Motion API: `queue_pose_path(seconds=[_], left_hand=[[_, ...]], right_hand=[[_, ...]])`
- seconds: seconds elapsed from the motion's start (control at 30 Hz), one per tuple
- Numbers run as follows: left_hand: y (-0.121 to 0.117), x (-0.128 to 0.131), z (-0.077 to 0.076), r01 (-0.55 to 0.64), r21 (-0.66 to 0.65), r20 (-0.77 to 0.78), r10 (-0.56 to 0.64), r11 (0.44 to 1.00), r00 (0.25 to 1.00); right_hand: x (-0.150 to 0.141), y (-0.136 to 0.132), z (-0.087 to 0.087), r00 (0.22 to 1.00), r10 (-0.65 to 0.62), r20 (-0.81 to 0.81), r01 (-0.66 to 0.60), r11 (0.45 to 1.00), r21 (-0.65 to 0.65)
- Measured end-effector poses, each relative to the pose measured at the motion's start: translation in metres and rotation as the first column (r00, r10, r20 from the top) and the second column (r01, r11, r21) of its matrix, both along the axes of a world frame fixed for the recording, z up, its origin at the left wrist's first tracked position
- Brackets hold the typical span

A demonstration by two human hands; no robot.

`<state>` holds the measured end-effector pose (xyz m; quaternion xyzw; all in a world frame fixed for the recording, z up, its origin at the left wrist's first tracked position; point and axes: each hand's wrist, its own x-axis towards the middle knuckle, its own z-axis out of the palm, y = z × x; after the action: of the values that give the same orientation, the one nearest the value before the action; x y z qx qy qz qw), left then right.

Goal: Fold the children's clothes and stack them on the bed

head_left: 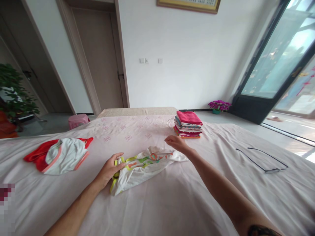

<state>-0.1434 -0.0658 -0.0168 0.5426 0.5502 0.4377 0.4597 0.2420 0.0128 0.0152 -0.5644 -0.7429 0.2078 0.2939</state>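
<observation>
A white garment with yellow-green trim and an orange and green print lies crumpled in front of me, stretched out sideways. My left hand grips its left end, where the yellow-green trim is, between thumb and fingers. Near the garment's right end, my right hand is curled closed, with nothing visible in its fingers. Just beyond that hand stands a neat stack of folded clothes, topped by a pink-red piece. To the left rests a loose heap of red and white clothing with coral edging.
Black-framed glasses lie unfolded on the right of the pale pink sheet. A pink plastic stool stands beyond the left edge. Purple flowers in a green pot stand by the far wall, and a leafy plant at left.
</observation>
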Motion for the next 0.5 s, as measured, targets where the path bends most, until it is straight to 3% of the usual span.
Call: queue_pose_path(seconds=[0.1,0.17,0.23,0.3,0.37,0.4,0.5], left_hand=[[0.001,-0.005,0.001,0.094,-0.112,0.027,-0.092,0.989,0.995],[0.002,-0.01,-0.001,0.109,-0.134,0.05,-0.103,0.985,0.993],[0.004,-0.018,-0.001,0.069,-0.119,0.07,-0.06,0.991,0.996],[0.006,-0.027,0.004,0.008,-0.082,0.109,0.001,0.997,0.994],[0.008,-0.038,0.016,-0.044,-0.037,0.16,0.049,0.998,0.986],[0.009,-0.043,0.025,-0.071,-0.01,0.199,0.071,0.997,0.977],[0.012,-0.059,0.059,-0.195,0.084,0.381,0.15,0.977,0.912]], right_hand=[[-0.038,-0.006,-0.003,0.956,0.128,0.264,-0.12,0.992,-0.044],[-0.056,-0.009,-0.008,0.908,0.12,0.402,-0.124,0.992,-0.016],[-0.064,-0.008,-0.012,0.902,0.04,0.429,-0.058,0.998,0.028],[-0.062,-0.005,-0.008,0.952,-0.07,0.298,0.05,0.996,0.074],[-0.054,-0.002,0.008,0.991,-0.133,-0.001,0.133,0.987,0.089],[-0.048,-0.003,0.02,0.975,-0.122,-0.185,0.139,0.987,0.081],[-0.028,-0.008,0.062,0.755,-0.077,-0.651,0.122,0.992,0.024]])
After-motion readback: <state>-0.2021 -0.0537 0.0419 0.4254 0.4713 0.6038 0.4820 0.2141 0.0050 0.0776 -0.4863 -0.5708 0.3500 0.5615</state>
